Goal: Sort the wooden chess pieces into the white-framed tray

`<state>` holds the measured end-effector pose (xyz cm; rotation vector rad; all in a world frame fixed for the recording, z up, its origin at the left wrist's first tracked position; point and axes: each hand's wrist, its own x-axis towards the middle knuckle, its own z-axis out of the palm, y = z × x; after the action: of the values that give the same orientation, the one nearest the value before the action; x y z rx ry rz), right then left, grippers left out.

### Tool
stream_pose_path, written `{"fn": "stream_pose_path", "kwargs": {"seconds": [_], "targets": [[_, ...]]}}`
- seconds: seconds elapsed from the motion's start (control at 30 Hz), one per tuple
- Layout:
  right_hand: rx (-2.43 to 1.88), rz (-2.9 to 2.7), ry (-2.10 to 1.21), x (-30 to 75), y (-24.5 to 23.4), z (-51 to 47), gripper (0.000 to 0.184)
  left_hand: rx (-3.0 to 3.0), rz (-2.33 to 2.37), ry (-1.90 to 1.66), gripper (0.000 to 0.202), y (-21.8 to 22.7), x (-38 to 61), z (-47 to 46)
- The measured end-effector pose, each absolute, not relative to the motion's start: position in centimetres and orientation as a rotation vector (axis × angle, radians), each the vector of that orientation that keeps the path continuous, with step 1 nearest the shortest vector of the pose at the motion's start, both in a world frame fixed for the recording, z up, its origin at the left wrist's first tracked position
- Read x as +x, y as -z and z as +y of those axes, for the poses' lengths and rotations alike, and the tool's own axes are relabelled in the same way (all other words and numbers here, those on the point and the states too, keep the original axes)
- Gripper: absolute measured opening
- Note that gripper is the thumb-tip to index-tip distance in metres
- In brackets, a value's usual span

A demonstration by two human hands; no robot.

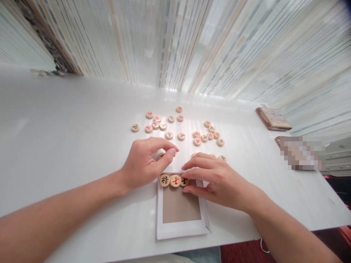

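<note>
My right hand (216, 179) has thumb and fingers around a round wooden xiangqi piece with a black character (184, 180), partly hidden by the fingers, at the far end of the open box tray (182, 232). In the same row lie a red-marked piece (175, 180) and a black-marked piece (165, 180). My left hand (149, 157) hovers just beyond the tray's left corner, thumb and index fingertips closed together, with nothing visible between them. Through the loop of its fingers shows another black-marked piece (161, 156), partly covered.
Several loose xiangqi pieces (181, 136) lie scattered across the white table (82, 146), with a cluster (210, 135) at right. A brown box (274, 118) and a pixelated item (301, 153) are at the right edge. A striped curtain (175, 44) hangs behind.
</note>
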<state>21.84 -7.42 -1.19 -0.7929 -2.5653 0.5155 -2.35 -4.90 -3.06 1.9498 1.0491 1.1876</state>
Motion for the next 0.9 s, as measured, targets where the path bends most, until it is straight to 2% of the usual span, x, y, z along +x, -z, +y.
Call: {"fn": "stream_pose_path", "kwargs": {"seconds": [0.5, 0.9], "targets": [[-0.766, -2.472, -0.495, 20.9, 1.9, -7.7, 0.004, 1.935, 1.061, -1.183, 0.018, 3.1, -2.4, -4.8], [-0.8, -2.404, -0.462, 20.8, 1.6, -7.9, 0.008, 1.896, 1.081, -1.186, 0.017, 3.1, -2.4, -4.6]]}}
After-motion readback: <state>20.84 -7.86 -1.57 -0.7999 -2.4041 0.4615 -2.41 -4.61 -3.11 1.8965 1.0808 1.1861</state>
